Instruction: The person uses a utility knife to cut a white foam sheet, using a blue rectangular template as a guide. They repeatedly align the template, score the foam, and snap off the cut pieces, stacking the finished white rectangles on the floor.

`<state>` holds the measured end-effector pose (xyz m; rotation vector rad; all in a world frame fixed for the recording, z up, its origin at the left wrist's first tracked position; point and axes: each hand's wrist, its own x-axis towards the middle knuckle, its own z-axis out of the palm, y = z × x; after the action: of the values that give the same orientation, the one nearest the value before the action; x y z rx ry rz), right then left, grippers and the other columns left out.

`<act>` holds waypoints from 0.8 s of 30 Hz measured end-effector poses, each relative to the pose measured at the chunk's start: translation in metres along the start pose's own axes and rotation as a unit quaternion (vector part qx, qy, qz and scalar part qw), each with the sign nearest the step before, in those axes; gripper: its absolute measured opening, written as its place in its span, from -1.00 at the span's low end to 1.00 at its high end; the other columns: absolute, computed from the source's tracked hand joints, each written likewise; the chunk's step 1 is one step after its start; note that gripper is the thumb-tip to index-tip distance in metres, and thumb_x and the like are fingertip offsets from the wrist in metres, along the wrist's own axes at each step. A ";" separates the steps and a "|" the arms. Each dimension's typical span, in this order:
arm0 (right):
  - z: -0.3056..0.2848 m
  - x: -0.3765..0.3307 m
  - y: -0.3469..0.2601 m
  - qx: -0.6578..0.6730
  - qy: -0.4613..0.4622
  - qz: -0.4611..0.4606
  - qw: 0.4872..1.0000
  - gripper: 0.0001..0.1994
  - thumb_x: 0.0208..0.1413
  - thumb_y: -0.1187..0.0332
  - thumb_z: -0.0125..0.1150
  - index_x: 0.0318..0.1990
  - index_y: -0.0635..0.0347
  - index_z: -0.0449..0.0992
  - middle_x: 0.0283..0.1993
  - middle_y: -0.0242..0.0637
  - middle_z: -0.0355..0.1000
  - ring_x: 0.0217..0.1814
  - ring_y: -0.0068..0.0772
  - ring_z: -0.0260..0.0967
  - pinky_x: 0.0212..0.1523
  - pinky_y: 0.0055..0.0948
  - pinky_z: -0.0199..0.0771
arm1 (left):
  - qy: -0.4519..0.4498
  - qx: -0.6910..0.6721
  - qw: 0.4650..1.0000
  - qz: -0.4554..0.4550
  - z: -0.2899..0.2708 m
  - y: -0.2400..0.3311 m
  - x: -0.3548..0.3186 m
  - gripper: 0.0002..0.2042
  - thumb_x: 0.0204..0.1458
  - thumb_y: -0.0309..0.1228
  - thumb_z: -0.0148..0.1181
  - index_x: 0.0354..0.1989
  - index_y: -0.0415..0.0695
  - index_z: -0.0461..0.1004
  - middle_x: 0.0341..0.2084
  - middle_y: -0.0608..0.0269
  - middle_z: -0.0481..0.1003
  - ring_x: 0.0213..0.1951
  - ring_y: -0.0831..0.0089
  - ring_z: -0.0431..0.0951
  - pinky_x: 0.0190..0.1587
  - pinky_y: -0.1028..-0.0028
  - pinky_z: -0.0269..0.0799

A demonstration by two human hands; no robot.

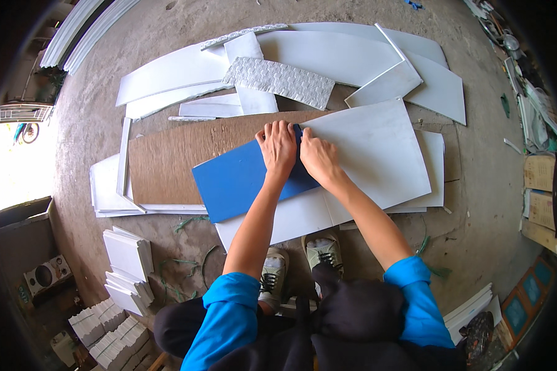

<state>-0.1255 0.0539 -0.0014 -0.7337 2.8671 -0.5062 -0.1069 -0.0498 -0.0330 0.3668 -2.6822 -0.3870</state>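
Observation:
A blue rectangular board point(235, 176) lies slanted across a large white sheet point(377, 145). My left hand point(277, 147) presses down on the blue board close to its far right corner, fingers stretched toward the far edge. Just right of it, my right hand point(319, 159) is closed, thumb side against a dark blue strip point(299, 139) along the board's right end. Whatever sits inside the right fingers is too small and covered to name. Beneath these lies a brown wooden board point(185, 154) with a worn surface.
Beyond the boards, white foam-like panels point(328, 52) and a textured white strip point(284, 80) lie overlapping. Stacked white pieces point(129, 253) stand at near left, with more white blocks point(120, 337) below. Green string point(189, 266) lies on the concrete floor. Cardboard boxes point(540, 191) line the right side.

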 end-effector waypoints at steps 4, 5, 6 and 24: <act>-0.002 0.003 0.005 0.030 -0.041 0.015 0.999 -0.77 0.08 0.35 -0.17 -0.22 0.35 0.28 -0.53 0.06 0.43 -0.44 0.01 0.44 -0.40 -0.11 0.43 | 0.005 -0.006 1.000 -0.001 0.000 0.005 0.001 -0.84 0.07 -0.33 -0.09 -0.43 -0.13 0.35 -0.45 0.21 0.39 -0.27 0.27 0.35 -0.15 0.27 0.14; -0.002 0.001 0.010 0.041 -0.050 0.017 0.998 -0.74 0.13 0.30 -0.21 -0.21 0.35 0.26 -0.51 0.10 0.42 -0.42 0.08 0.42 -0.37 -0.05 0.41 | 0.008 -0.006 1.000 0.000 0.000 0.007 0.001 -0.84 0.07 -0.33 -0.10 -0.43 -0.13 0.35 -0.44 0.21 0.39 -0.27 0.27 0.34 -0.15 0.28 0.14; -0.003 -0.005 0.011 0.049 -0.078 0.021 0.996 -0.75 0.13 0.30 -0.21 -0.22 0.35 0.25 -0.51 0.11 0.41 -0.41 0.10 0.41 -0.37 -0.03 0.40 | 0.008 -0.006 1.000 -0.001 -0.001 0.006 -0.001 -0.83 0.07 -0.33 -0.10 -0.43 -0.13 0.35 -0.44 0.21 0.39 -0.26 0.27 0.34 -0.14 0.28 0.14; -0.066 -0.070 0.007 0.046 -0.112 0.025 0.992 -0.80 0.13 0.34 -0.18 -0.26 0.33 0.25 -0.61 0.03 0.40 -0.50 0.05 0.42 -0.50 -0.13 0.43 | -0.041 -0.008 0.998 -0.049 -0.005 -0.004 0.002 -0.77 0.12 -0.31 -0.20 -0.38 -0.15 0.38 -0.40 0.20 0.42 -0.23 0.27 0.36 -0.13 0.27 0.14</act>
<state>-0.0820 0.1128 0.0609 -0.6574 2.6283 -0.5108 -0.1059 -0.0548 -0.0293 0.4901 -2.7453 -0.4622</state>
